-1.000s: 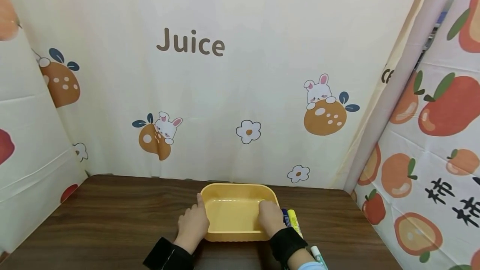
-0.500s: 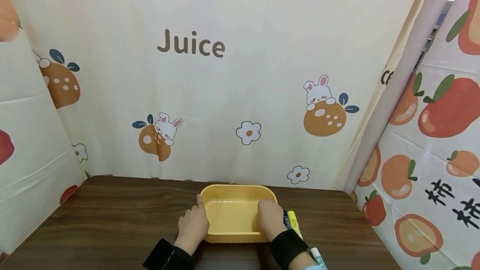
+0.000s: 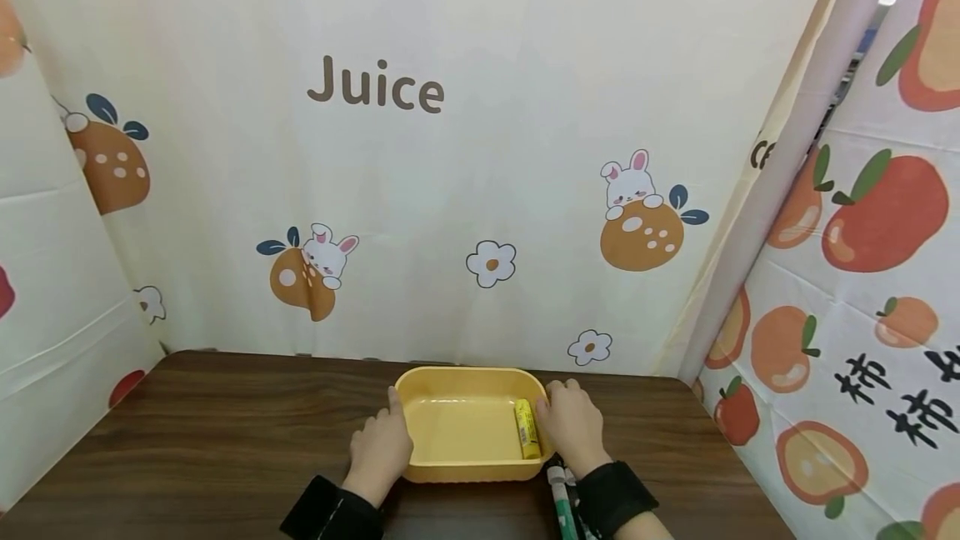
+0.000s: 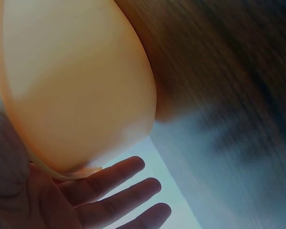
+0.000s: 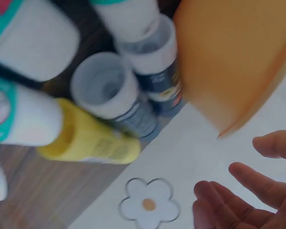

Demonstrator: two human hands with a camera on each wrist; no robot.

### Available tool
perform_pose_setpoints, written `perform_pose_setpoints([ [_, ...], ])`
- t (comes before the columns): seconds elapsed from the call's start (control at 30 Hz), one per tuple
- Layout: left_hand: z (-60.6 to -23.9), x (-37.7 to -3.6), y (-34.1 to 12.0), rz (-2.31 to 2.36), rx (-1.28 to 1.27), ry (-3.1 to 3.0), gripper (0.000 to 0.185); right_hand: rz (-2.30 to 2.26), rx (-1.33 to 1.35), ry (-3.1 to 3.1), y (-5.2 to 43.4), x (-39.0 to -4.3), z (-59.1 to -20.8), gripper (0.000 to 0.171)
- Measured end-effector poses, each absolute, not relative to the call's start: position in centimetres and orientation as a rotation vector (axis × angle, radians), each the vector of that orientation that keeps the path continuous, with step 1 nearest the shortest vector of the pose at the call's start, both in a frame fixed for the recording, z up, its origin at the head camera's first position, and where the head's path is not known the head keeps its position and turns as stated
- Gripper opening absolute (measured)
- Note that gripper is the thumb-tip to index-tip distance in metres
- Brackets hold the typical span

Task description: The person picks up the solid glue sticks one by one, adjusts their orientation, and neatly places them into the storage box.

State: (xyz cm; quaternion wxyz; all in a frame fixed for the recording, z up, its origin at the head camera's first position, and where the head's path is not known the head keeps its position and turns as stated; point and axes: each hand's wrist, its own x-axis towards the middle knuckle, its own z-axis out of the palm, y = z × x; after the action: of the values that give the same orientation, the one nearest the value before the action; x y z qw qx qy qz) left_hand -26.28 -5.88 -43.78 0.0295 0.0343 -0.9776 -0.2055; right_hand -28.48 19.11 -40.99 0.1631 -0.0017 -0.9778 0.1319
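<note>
A shallow yellow plastic tray [image 3: 450, 427] sits on the table, a yellow marker [image 3: 527, 429] lying in it along the right wall. My left hand [image 3: 379, 447] touches the tray's left rim, index finger laid straight along it. In the left wrist view its other fingers [image 4: 119, 202] stretch out beneath the rim. Over at the right rim is my right hand [image 3: 573, 427], outside the tray. The right wrist view shows its fingers [image 5: 257, 183] spread loosely with nothing between them. Below that hand, beside the tray, a white-and-green marker [image 3: 562, 502] lies partly hidden.
The right wrist view shows several more markers close against the tray's outer side, among them a yellow one [image 5: 97, 136] and a dark-labelled one [image 5: 133, 114]. A brown wooden table [image 3: 240, 432] carries everything. Printed curtains [image 3: 480, 148] hang behind and at both sides.
My right hand has come out of the tray and moved right, past its rim. The yellow marker now shows inside the tray. My left hand stays at the left rim.
</note>
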Motion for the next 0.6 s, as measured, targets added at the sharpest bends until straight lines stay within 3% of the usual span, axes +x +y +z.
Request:
perform_pose_setpoints([
  [0.4, -44.0, -26.2, -6.0, -0.620, 0.083, -2.999, 0.060, 0.456, -0.169, -2.914, 23.9, -27.6, -42.0, 0.035],
  [0.6, -44.0, -26.2, -6.0, -0.634, 0.087, -3.003, 0.060, 0.479, -0.223, -3.002, 25.1, -27.6, -42.7, 0.031],
])
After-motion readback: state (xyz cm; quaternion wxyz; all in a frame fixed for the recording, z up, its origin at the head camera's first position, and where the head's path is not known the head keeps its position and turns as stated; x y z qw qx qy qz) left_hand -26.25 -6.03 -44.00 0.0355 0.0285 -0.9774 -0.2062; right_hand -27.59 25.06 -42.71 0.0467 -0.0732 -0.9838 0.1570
